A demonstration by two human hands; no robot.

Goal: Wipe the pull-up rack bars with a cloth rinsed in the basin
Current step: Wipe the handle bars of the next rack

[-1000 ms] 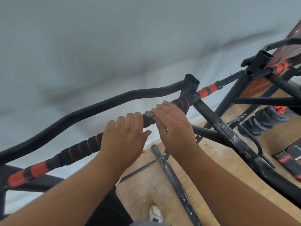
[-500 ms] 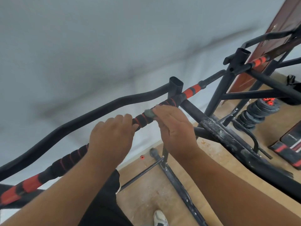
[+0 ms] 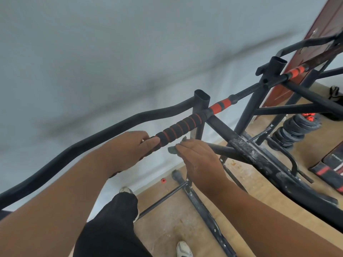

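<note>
The pull-up rack [image 3: 239, 143] fills the room's right half: a frame of black steel tube, round in the bars and oval at the open-topped posts, its paint scuffed and spattered white on the sloping brace. It stands on a pale wooden floor [image 3: 167, 229], close to the white wall, so its back bar curves along the wall's foot.

The padded bar [image 3: 182, 127] runs across the front of the rack, wrapped in ribbed black foam with thin red rings and a solid orange-red sleeve beyond the post. Foam like this holds sweat and grime, which is probably why it gets close attention.

A stack of dark weight plates [image 3: 295, 130] lies on the floor towards the right wall.

The left hand [image 3: 130, 149] grips the padded bar with its fingers curled round it, seemingly to steady the person or the frame while the other hand works. The right hand [image 3: 198, 158] sits just below and in front of the foam, fingers extended and close together over the cloth [image 3: 171, 150], pressing it against the palm side; whether the thumb pinches it cannot be told. The cloth looks to be off the bar at this instant, just beside it.

The cloth is small, grey-green and crumpled, mostly hidden under the hand. No basin is in view.
</note>
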